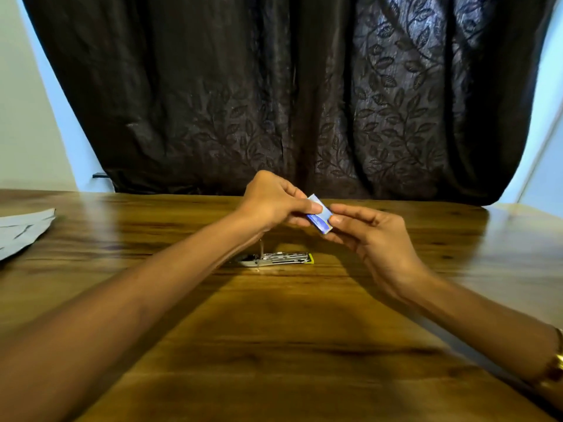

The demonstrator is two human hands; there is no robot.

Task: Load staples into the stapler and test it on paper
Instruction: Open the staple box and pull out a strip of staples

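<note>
Clearly both hands — left hand (274,199) and right hand (374,236) — pinch the small staple box (320,214) above the opened stapler (277,259) mid-counter — a hard tug could scatter staples.

A wooden table (274,345) with a warm brown grain fills the lower half of the view, its surface glossy where light falls on it and shadowed toward the near edge. Behind its far edge hangs a dark curtain (274,86) embossed with a leaf pattern, falling in heavy folds down to table level. Pale wall (27,117) shows to the left of the curtain, and a bluish-white strip of wall shows to the right.
</note>
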